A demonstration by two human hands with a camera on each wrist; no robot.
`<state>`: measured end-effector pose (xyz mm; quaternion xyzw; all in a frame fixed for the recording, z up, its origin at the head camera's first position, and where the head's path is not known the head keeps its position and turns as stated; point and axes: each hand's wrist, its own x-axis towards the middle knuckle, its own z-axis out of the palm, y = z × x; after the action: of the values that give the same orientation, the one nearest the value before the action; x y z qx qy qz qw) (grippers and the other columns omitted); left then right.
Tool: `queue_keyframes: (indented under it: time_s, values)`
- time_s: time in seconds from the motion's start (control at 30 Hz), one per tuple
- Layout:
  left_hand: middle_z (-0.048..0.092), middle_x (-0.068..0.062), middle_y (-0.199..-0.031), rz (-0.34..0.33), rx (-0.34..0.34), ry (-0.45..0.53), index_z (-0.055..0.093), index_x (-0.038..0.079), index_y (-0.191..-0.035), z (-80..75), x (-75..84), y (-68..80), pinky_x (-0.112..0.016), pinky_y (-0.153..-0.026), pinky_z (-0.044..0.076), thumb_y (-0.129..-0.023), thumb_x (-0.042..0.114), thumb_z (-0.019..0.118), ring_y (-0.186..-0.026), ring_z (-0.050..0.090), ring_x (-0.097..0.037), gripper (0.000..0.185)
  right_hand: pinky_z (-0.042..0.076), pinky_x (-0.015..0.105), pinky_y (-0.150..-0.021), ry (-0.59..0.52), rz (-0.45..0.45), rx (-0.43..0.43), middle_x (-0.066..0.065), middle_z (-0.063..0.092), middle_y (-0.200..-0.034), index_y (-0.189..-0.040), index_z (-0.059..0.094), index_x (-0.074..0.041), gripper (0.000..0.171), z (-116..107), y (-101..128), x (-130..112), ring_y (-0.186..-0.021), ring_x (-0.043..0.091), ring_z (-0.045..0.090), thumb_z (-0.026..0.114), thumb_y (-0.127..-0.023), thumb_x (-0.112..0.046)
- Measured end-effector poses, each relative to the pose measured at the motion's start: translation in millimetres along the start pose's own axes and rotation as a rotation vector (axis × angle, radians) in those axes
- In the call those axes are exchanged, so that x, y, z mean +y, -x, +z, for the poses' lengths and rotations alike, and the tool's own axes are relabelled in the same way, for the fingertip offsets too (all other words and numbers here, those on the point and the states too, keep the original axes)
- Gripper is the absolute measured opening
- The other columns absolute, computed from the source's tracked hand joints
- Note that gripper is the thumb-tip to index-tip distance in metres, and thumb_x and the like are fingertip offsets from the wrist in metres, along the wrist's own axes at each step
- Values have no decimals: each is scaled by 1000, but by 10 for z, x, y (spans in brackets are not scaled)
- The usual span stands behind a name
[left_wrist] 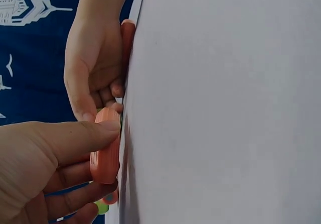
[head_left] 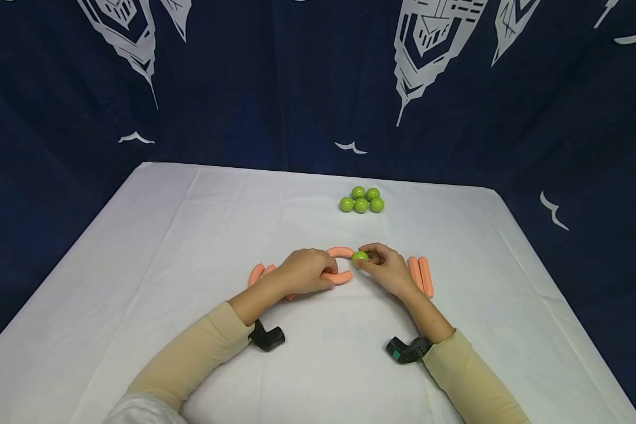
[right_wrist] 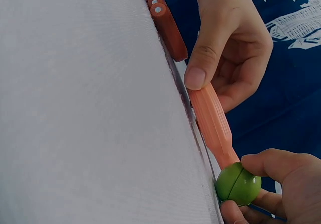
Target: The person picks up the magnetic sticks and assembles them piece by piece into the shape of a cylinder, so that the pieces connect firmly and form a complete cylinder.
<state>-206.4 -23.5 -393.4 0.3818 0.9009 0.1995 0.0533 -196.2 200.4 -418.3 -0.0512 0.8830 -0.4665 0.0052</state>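
The green ball (head_left: 359,256) was pinched by the right hand (head_left: 386,270) at table (head_left: 138,247) centre — touching the curved orange piece (head_left: 339,277), gripped at nine o'clock by the left hand (head_left: 304,272); five balls (head_left: 361,200) lay at twelve.

**A white table before a dark blue curtain**

A table (head_left: 138,235) stood in the middle of the view, covered with a white cloth (head_left: 456,265) that showed soft fold lines. Behind it and on both sides hung a dark blue fabric backdrop (head_left: 275,88). The backdrop carried white printed drawings of towers (head_left: 429,35) and small white bird shapes (head_left: 351,147). The light was even and quite bright on the cloth, with only weak shadows.
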Motion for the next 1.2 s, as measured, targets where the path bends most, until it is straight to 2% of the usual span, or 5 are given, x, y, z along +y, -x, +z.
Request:
queue_keyframes:
  time_s: [0.43, 0.77, 1.0, 1.2]
  values:
    - [44, 12, -56, -58, 12, 26, 68, 20, -81, 105, 151, -99, -25, -55, 40, -86, 24, 74, -55, 43, -5, 9, 45, 29, -67, 1, -8, -5, 10, 67, -100, -118, 65, -3, 38, 2, -4, 15, -82, 19, 57, 73, -88, -25]
    - [39, 11, -53, -86, 64, 5, 62, 20, -70, 149, 235, -121, -25, -51, 37, -84, 22, 73, -50, 40, -7, 18, 45, 28, -66, 1, -13, 3, 10, 67, -99, -118, 65, -3, 37, 6, 3, 4, -82, 19, 58, 73, -89, -25]
    - [35, 11, -52, -65, 111, -7, 57, 20, -65, 180, 249, -121, -23, -46, 33, -87, 22, 71, -49, 37, -6, 26, 45, 27, -66, 1, -11, 8, 10, 67, -99, -117, 65, -3, 36, 7, 8, -8, -82, 19, 58, 73, -88, -23]
    - [34, 11, -51, -77, 113, -11, 54, 20, -62, 197, 252, -124, -24, -46, 33, -86, 22, 70, -49, 37, -6, 29, 44, 27, -65, 7, -14, 8, 10, 67, -100, -118, 65, -2, 36, 4, 8, -10, -82, 19, 57, 72, -89, -23]
